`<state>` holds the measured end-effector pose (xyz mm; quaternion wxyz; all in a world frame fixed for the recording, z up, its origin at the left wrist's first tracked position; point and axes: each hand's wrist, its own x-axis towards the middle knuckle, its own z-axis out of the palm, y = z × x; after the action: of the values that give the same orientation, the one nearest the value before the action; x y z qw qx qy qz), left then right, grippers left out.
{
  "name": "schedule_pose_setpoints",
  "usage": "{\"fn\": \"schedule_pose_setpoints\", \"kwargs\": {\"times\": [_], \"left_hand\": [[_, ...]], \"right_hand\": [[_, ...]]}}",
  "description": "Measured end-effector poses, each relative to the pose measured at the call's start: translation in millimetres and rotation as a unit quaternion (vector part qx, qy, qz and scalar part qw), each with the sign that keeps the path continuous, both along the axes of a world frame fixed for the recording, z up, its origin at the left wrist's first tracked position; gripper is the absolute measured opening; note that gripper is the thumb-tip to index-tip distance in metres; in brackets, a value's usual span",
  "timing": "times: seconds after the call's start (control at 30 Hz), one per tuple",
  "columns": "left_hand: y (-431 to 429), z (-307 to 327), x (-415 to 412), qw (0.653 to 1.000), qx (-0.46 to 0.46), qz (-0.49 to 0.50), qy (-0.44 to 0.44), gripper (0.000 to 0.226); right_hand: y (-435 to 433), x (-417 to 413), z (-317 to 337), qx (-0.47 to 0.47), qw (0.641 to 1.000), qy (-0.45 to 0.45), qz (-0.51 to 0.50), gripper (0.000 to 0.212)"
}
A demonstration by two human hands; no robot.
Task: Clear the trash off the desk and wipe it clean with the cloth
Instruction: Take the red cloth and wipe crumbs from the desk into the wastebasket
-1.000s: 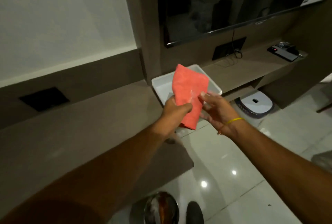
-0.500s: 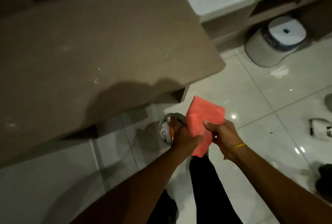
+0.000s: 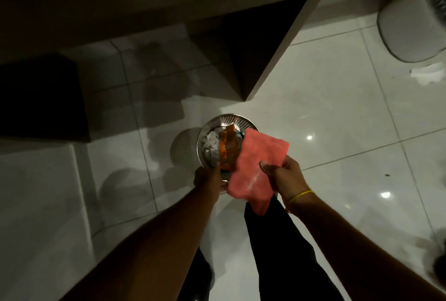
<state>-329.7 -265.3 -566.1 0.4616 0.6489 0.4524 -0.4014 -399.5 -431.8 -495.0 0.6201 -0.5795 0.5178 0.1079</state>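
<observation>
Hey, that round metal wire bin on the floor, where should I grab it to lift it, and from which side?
Probably grip the round metal wire bin by its bare left rim, coming from above. The rim is a thin open ring facing up; the near edge is covered by the pink cloth in the right hand and by the left hand, and an orange wrapper sticks up inside.

bin [image 3: 205, 136] mouth mostly blocked: orange wrapper [image 3: 228, 148] and crumpled trash fill it, cloth [image 3: 255, 170] covers the right rim. desk edge [image 3: 284, 42] overhangs just behind. open tile floor [image 3: 337, 107] to the right, up to the white container [image 3: 407, 23] far right.
</observation>
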Motion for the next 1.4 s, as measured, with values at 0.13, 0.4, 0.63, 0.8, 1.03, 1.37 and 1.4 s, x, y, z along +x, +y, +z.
{"fn": "schedule_pose_setpoints", "kwargs": {"times": [0.13, 0.4, 0.63, 0.8, 1.03, 1.37, 1.4], "left_hand": [[3, 1, 5, 0.997, -0.049, 0.054, 0.031, 0.038], [22, 122, 25, 0.997, -0.047, 0.066, 0.004, 0.028], [25, 274, 45, 0.998, -0.035, -0.041, 0.009, 0.039], [23, 340, 65, 0.998, -0.042, -0.053, -0.02, 0.055], [12, 361, 68, 0.997, -0.054, -0.013, -0.05, 0.038], [22, 352, 53, 0.993, -0.098, 0.044, -0.043, 0.032], [23, 352, 52, 0.993, -0.103, 0.043, -0.042, 0.034]], "right_hand": [[-3, -1, 10, -0.057, 0.992, -0.023, 0.111, 0.048], [7, 27, 170, -0.119, 0.949, -0.135, 0.261, 0.043], [-20, 116, 412, -0.181, 0.843, -0.272, 0.428, 0.027], [-51, 230, 502, -0.357, 0.722, -0.309, 0.505, 0.03], [-48, 369, 469, -0.526, 0.58, -0.137, 0.607, 0.03], [-14, 291, 411, -0.558, 0.58, -0.119, 0.582, 0.044], [-9, 272, 411, -0.56, 0.575, -0.116, 0.585, 0.045]]}}
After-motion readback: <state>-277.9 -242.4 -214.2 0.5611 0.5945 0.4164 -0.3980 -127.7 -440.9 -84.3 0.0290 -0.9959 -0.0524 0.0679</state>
